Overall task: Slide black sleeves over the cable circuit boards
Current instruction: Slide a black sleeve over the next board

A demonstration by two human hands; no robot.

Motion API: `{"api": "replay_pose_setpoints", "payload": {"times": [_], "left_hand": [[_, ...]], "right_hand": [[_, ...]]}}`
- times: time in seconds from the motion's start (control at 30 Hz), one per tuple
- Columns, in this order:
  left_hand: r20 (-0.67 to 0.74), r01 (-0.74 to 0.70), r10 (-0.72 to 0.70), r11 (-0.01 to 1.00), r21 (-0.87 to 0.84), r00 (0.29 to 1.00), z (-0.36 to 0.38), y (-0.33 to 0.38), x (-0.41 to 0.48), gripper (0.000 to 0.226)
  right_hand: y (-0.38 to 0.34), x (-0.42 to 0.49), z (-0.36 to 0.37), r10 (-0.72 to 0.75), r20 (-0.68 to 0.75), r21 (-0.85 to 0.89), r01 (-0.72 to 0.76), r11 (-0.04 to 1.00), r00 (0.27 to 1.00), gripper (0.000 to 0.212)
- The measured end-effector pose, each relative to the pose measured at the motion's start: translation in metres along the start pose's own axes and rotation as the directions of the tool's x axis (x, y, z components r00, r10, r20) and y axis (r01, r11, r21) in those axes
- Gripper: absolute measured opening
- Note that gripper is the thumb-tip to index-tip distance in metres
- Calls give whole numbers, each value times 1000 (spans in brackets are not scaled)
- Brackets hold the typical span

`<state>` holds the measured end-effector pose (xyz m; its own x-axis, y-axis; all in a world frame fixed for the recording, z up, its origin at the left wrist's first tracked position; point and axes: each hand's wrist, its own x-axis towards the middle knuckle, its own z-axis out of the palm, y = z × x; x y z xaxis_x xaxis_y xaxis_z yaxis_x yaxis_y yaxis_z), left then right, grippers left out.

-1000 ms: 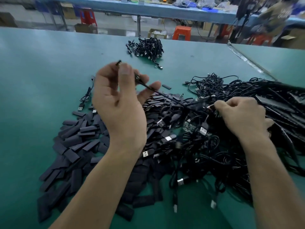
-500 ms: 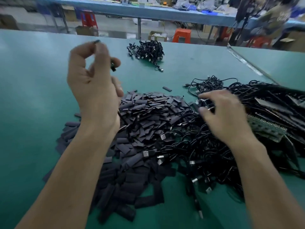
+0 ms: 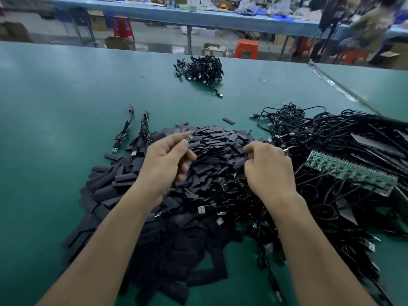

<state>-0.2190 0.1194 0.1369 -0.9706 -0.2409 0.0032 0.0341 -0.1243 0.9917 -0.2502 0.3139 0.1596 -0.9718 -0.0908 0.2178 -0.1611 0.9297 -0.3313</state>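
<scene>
- Blue workbenches, orange stools and cartons are seen, blurred, beyond the far edge of the green table (image 3: 55,107).
- A heap of sleeves (image 3: 212,140) is spread from the middle of the table down to its near edge. A tangle of cables (image 3: 331,140) is piled against it toward the right edge, with a green board panel (image 3: 353,171) lying on top.
- The circuit board (image 3: 189,137) is pinched between thumb and forefinger of the left grip (image 3: 167,160) and held just above the heap, its bare end pointing away. Its cable is hidden behind the hand.
- The right grip (image 3: 269,171) is curled narrow at the top of the heap, where a single black sleeve (image 3: 240,162) appears to be pinched. The fingertips are partly hidden, so this is judged rather than plainly seen.
- The step in hand is judged to be bringing sleeve and board together.
- The sleeve should be squeezed at its edges so that its flat mouth is opened, then lined up with the board's long axis.
- The board should be held by its cable end, so that the free end is left clear to enter.
- Only one sleeve should be lifted, since neighbours may cling to it.
- Two sleeved cables (image 3: 136,129) are laid just left of the heap, and a finished bundle (image 3: 198,69) is set near the far edge.
</scene>
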Motion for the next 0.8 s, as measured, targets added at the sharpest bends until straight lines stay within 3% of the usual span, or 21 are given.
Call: {"api": "replay_pose_setpoints", "payload": {"times": [0.17, 0.27, 0.43, 0.53, 0.67, 0.8], "left_hand": [[-21, 8, -7, 998, 69, 1000, -3, -28, -1, 10], [-27, 15, -13, 997, 69, 1000, -5, -36, -1, 13], [10, 8, -9, 1000, 19, 1000, -4, -35, -3, 20], [32, 1, -1, 1000, 4, 1000, -3, -34, -4, 28], [98, -44, 38, 997, 59, 995, -1, -34, -7, 21], [154, -47, 37, 997, 63, 987, -2, -34, -9, 23]], "right_hand": [[-1, 15, 14, 81, 201, -207, -38, 978, 976, 40], [3, 16, 23, 98, 182, -205, -60, 977, 978, 40], [8, 10, 22, 30, -69, 87, -24, 996, 997, 11], [8, 2, 18, -21, -191, 381, 94, 920, 981, 7], [-2, -6, 16, -190, -199, 568, 272, 777, 961, 26], [-1, -8, 23, -181, -76, 713, 180, 677, 981, 18]]}}
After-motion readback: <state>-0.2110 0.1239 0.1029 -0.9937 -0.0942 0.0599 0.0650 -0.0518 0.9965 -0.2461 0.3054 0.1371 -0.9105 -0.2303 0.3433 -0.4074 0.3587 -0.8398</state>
